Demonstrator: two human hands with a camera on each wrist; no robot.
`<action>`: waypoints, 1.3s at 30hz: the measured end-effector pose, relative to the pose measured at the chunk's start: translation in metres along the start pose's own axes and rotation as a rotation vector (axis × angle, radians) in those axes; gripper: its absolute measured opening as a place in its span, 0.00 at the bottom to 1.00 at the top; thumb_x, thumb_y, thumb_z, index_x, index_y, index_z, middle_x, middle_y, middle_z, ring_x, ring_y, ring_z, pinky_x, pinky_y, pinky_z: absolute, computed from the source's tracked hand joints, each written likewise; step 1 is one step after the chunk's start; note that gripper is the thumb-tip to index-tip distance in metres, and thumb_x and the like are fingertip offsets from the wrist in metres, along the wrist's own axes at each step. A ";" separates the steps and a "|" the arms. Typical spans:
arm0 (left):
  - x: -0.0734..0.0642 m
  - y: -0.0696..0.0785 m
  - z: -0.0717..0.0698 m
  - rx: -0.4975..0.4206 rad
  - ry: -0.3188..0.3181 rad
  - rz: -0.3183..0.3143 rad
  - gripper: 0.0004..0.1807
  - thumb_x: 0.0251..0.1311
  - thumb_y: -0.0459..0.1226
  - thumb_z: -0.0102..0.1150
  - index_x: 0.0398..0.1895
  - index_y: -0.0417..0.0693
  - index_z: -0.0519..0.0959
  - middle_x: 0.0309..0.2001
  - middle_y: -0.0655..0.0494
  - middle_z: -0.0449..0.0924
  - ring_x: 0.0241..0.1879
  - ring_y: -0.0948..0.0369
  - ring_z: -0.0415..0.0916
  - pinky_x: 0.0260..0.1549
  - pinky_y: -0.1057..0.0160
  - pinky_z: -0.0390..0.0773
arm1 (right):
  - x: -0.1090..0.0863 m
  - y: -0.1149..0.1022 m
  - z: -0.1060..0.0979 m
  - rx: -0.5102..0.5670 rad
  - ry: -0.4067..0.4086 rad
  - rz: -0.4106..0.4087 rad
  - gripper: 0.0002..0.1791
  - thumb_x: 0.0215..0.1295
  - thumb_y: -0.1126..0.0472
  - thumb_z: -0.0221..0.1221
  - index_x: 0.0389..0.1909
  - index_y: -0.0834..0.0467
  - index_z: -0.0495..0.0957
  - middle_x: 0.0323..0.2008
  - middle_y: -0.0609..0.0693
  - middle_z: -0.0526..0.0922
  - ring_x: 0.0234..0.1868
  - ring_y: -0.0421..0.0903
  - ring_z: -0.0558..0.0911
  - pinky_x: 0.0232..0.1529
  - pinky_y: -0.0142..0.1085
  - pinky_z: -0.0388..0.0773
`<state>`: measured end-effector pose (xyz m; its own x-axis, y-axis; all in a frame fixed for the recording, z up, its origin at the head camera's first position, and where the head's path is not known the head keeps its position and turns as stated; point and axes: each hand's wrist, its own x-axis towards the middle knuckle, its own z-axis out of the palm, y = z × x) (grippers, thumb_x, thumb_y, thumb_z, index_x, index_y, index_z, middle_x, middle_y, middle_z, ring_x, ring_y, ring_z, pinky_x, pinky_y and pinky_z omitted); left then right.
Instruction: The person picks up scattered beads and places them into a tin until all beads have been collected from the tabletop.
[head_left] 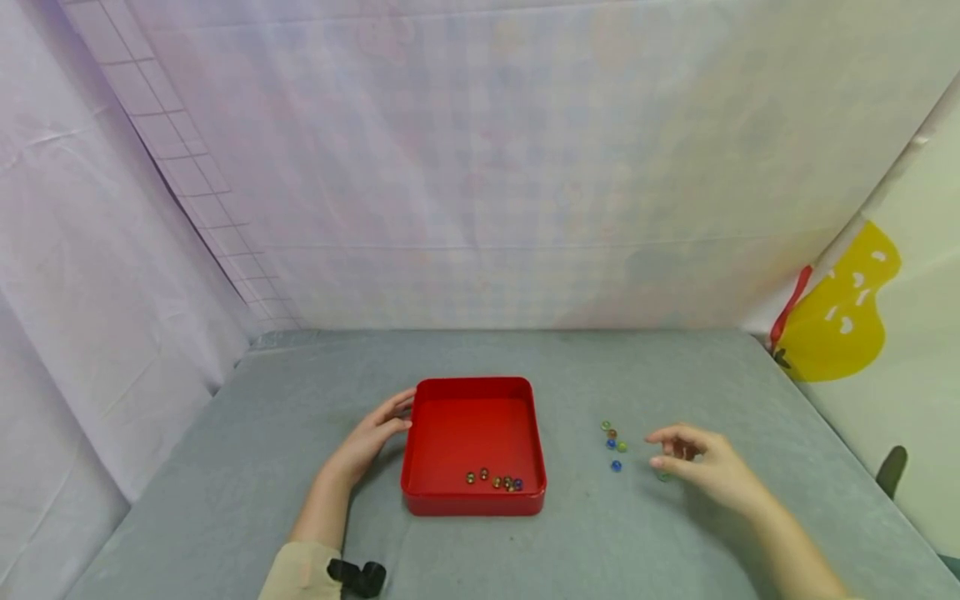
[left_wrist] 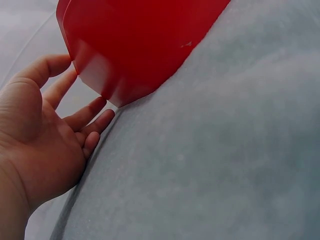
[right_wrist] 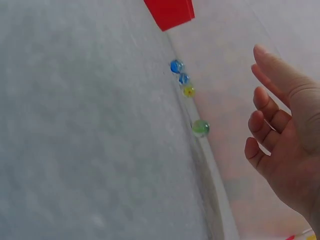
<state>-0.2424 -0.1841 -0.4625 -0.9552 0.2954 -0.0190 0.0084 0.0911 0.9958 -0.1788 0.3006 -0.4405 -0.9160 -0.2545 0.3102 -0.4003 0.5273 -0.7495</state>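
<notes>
A red square tray (head_left: 472, 505) stands on the grey cloth, with several glass marbles (head_left: 507, 482) gathered inside near its front right corner. My left hand (head_left: 365, 446) touches the tray's left wall with its fingertips; the left wrist view shows those fingers (left_wrist: 60, 87) spread against the red side. Right of the tray lies a loose group of marbles, blue (head_left: 617, 466), green, yellow-green and brown. Over the cloth beside them hovers my right hand (head_left: 705, 462), fingers loosely bent and nothing between them. A green marble (right_wrist: 200, 127) lies just below that hand, partly hidden in the head view.
The grey cloth-covered table (head_left: 315, 375) reaches back to a pale checked curtain (head_left: 480, 167). White fabric (head_left: 90, 275) hangs at the left. On the right, a pale sheet bears a yellow printed shape (head_left: 840, 325). A black strap piece (head_left: 358, 577) sits at the left wrist.
</notes>
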 end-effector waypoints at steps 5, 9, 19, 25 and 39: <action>-0.001 0.000 0.000 0.000 -0.007 0.004 0.28 0.67 0.33 0.51 0.71 0.47 0.62 0.68 0.42 0.61 0.66 0.48 0.58 0.63 0.43 0.52 | -0.003 0.007 -0.004 0.009 -0.017 0.006 0.14 0.55 0.65 0.67 0.43 0.64 0.81 0.26 0.46 0.75 0.26 0.41 0.71 0.25 0.33 0.69; -0.001 0.001 -0.001 0.001 -0.006 0.007 0.28 0.68 0.32 0.50 0.71 0.47 0.61 0.68 0.42 0.61 0.66 0.48 0.58 0.63 0.44 0.52 | -0.005 0.013 -0.005 0.020 -0.043 0.027 0.14 0.56 0.65 0.67 0.43 0.64 0.81 0.27 0.46 0.75 0.26 0.41 0.71 0.24 0.33 0.68; -0.002 0.002 -0.002 0.015 -0.014 -0.001 0.29 0.68 0.33 0.50 0.72 0.47 0.61 0.68 0.42 0.60 0.66 0.48 0.57 0.63 0.43 0.52 | -0.008 0.030 -0.004 0.068 -0.072 0.060 0.12 0.56 0.66 0.67 0.42 0.65 0.81 0.27 0.46 0.77 0.27 0.39 0.72 0.23 0.33 0.69; -0.002 0.002 -0.002 0.003 -0.010 -0.006 0.28 0.68 0.33 0.50 0.72 0.47 0.61 0.68 0.42 0.60 0.66 0.48 0.57 0.63 0.43 0.52 | -0.008 0.036 -0.005 0.073 -0.106 0.107 0.13 0.57 0.64 0.67 0.43 0.64 0.81 0.28 0.47 0.76 0.27 0.39 0.72 0.24 0.33 0.69; -0.002 0.002 0.000 0.019 -0.015 -0.006 0.29 0.68 0.34 0.50 0.72 0.48 0.61 0.69 0.42 0.59 0.67 0.48 0.56 0.63 0.42 0.50 | -0.011 0.044 -0.004 0.030 -0.134 0.107 0.11 0.56 0.61 0.68 0.39 0.59 0.82 0.27 0.46 0.74 0.26 0.40 0.70 0.25 0.35 0.67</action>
<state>-0.2408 -0.1846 -0.4601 -0.9506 0.3093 -0.0262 0.0087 0.1109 0.9938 -0.1863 0.3303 -0.4749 -0.9407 -0.3051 0.1483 -0.2978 0.5332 -0.7919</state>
